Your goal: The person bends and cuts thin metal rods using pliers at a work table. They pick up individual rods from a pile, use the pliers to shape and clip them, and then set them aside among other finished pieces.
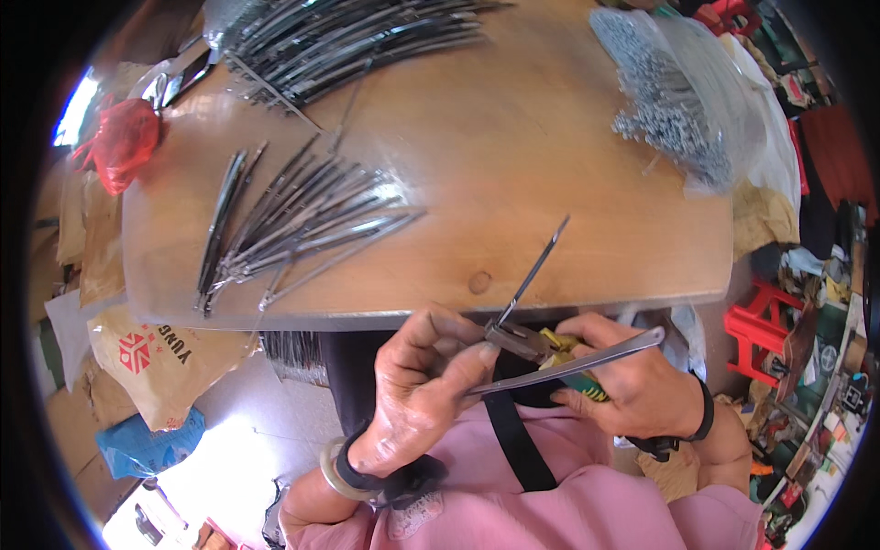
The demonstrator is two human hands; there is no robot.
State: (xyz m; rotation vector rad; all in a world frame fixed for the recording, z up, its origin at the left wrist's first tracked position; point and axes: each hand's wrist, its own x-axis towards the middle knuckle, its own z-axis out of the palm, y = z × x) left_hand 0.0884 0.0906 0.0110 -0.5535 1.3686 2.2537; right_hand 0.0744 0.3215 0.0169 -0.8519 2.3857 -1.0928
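My left hand (412, 380) pinches a thin dark metal strip (534, 270) between thumb and fingers, its free end pointing up over the table edge. A second, flat grey metal strip (577, 360) with a small hole at its end runs from under the left thumb across to the right; whether the two are joined is hidden. Closed around pliers (582, 380) with yellow and green handles is my right hand (632, 376). The plier jaws meet the dark strip close to my left fingertips.
On the wooden table (513, 165), a loose pile of metal strips (302, 215) lies left, with a larger bundle (357, 46) behind. A clear bag of thin grey metal pieces (678, 101) lies far right. A red plastic bag (124, 137) sits at the left edge; a red stool (765, 330) stands right.
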